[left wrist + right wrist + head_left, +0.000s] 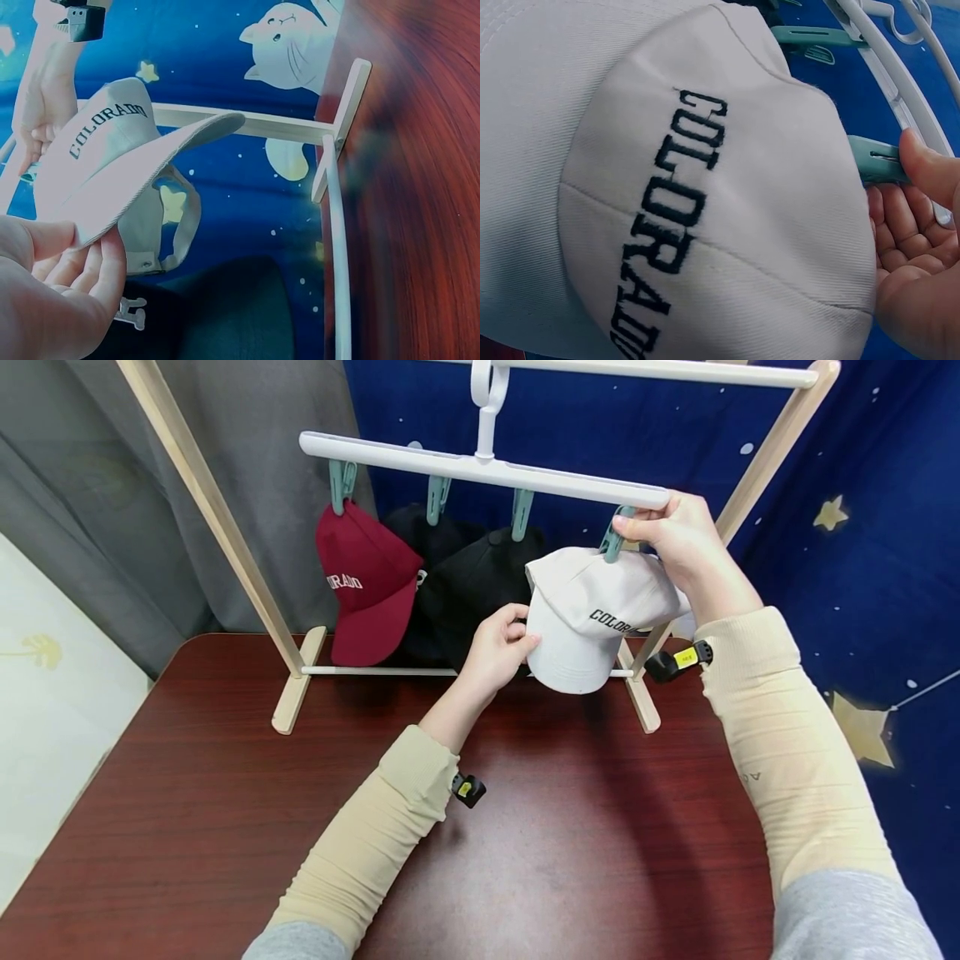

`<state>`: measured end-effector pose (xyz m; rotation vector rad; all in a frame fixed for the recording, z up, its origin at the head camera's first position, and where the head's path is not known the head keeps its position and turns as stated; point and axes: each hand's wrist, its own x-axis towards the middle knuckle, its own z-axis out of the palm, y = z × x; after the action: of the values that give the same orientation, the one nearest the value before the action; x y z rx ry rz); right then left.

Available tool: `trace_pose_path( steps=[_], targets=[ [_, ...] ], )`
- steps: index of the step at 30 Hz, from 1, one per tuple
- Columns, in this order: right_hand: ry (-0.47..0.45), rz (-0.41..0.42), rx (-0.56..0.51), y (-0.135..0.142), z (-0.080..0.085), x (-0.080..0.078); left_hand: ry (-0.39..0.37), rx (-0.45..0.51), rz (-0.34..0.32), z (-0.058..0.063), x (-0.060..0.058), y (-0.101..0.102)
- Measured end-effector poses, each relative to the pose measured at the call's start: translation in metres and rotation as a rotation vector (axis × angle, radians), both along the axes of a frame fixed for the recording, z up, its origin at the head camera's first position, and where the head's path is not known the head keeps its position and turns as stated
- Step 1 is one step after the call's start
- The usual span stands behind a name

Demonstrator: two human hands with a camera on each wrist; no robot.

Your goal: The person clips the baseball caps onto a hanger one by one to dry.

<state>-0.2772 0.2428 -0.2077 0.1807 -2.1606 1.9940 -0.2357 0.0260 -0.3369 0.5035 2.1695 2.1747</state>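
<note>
A white cap (pixel 577 602) with dark COLORADO lettering hangs at the right end of a white clip hanger (pixel 450 466). My left hand (pixel 497 647) pinches the edge of its brim, thumb on top and fingers beneath, as the left wrist view shows. With my right hand (pixel 686 547) I pinch the green clip (pixel 877 159) at the cap's crown, thumb on the clip's outer end. Farther left on the hanger, a dark red cap (pixel 363 581) hangs from another green clip (pixel 342 485). Black caps (pixel 480 585) hang between the two, partly behind my left hand.
A wooden rack with a white top bar (pixel 652 370) carries the hanger by its hook (pixel 487 402). Its wooden feet (pixel 298 681) stand on the dark red-brown table (pixel 525 827), joined by a low white rod (pixel 378 671). Grey and blue starry curtains (pixel 825 610) hang behind.
</note>
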Motion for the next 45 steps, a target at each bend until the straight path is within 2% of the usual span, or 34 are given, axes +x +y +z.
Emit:
trace_pose_path(
  steps=[11, 30, 45],
  targets=[
    [-0.070, -0.001, 0.077, 0.001, 0.002, 0.002, 0.014, -0.021, 0.021, 0.002, 0.000, 0.000],
    [-0.042, 0.033, -0.008, 0.003, -0.004, 0.004, 0.006, -0.031, 0.009, 0.000, 0.000, -0.001],
    [0.007, 0.062, -0.067, 0.004, -0.008, 0.004, -0.030, 0.008, -0.016, -0.002, 0.000, 0.004]
  ],
)
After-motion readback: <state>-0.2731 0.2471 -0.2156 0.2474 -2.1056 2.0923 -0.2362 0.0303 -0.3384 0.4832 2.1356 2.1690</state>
